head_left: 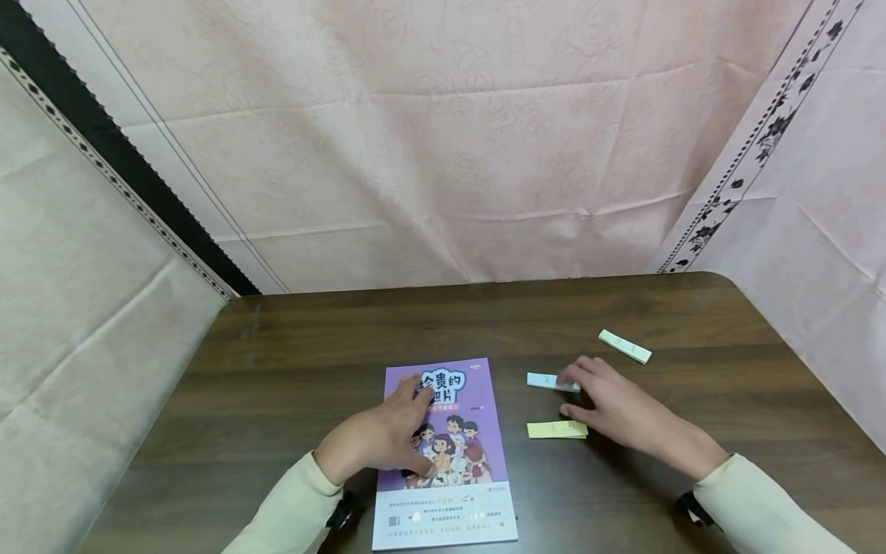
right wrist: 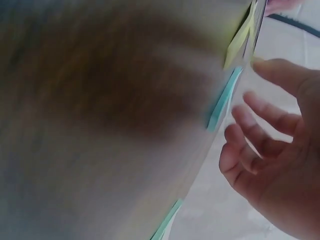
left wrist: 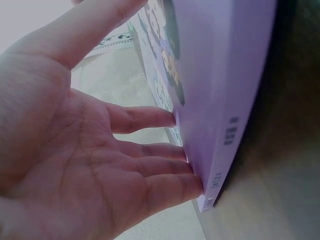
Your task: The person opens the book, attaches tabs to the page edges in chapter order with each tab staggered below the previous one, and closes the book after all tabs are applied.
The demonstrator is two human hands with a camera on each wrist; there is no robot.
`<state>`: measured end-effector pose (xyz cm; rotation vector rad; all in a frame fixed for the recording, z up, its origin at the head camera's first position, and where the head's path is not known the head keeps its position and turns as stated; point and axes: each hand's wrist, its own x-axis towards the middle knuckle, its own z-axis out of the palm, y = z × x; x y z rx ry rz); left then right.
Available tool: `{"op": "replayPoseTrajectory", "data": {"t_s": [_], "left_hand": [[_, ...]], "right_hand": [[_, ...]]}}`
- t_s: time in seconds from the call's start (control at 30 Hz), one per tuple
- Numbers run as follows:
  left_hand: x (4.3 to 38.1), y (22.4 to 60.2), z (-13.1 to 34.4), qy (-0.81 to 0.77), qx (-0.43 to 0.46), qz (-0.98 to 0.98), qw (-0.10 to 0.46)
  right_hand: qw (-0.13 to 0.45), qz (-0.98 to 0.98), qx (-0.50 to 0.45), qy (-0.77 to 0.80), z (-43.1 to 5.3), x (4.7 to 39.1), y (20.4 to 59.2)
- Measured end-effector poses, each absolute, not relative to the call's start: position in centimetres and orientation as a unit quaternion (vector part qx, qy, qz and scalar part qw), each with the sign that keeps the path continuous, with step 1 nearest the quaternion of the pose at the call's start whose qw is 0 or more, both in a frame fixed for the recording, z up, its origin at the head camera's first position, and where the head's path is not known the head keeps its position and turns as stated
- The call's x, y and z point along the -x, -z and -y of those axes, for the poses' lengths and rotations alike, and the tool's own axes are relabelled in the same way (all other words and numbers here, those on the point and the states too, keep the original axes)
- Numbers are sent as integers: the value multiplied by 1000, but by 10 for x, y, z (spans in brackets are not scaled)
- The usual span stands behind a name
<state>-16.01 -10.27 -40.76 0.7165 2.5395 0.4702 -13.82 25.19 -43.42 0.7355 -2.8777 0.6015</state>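
A purple book with cartoon figures and a pale lower band lies flat on the table. My left hand rests on its cover with fingers spread; in the left wrist view the fingertips touch the cover near the spine. To the book's right are a blue pad of sticky notes and a yellow pad. Over the right ends of these two hovers my right hand, fingers loosely bent. In the right wrist view nothing shows between its thumb and fingers, beside the blue pad.
A pale green pad of sticky notes lies slantwise beyond my right hand. The brown wooden table has a rounded far right corner. Pale patterned cloth hangs behind it and at both sides.
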Motion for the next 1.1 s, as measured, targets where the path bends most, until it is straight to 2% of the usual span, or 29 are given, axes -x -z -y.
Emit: {"op": "replayPoseTrajectory", "data": {"t_s": [0.1,0.5,0.93,1.1], "left_hand": [[160,407,103,-170,-258,-923,231],[158,410,106,-169,-257,-923,232],[159,408,103,-169,-252,-922,241],[160,407,101,-172,-249,-922,240]], "right_hand": [[62,951,-229,-199,-257,144,438],[4,955,-225,-194,-254,168,438],[39,957,-237,-162,-252,173,437],[16,957,-233,-170,-251,176,435]]}}
